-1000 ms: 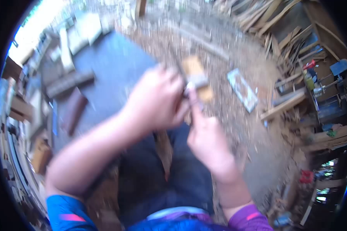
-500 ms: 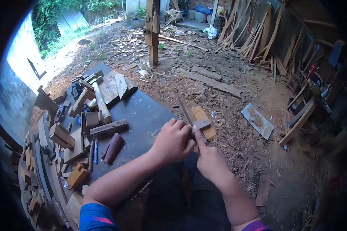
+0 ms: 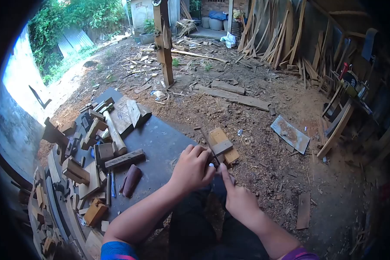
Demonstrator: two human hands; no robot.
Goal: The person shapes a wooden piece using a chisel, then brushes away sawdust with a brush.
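A long, thin, dark tool that looks like a file [image 3: 207, 139] points up and away from my hands. My right hand [image 3: 242, 199] is wrapped around its near end, the index finger stretched along it. Close on its left, my left hand [image 3: 191, 167] is closed with fingers curled down beside the tool; what it grips is hidden beneath them. A small pale spot shows under its fingertips. Just beyond the hands, a small wooden block [image 3: 222, 147] overlaps a yellowish board [image 3: 230, 156].
To the left, a dark bench top [image 3: 160, 134] carries a hammer [image 3: 113, 130], a rolled brown sheet [image 3: 131, 180], wooden planes and several blocks. A wooden post [image 3: 164, 52] stands ahead. Wood strips [image 3: 286, 34] lean on the right wall; a metal sheet [image 3: 290, 133] lies on the chip-strewn ground.
The view has tilted and shifted slightly. My right hand has drawn back toward me and to the right, with the tool; the gap between my hands is wider.
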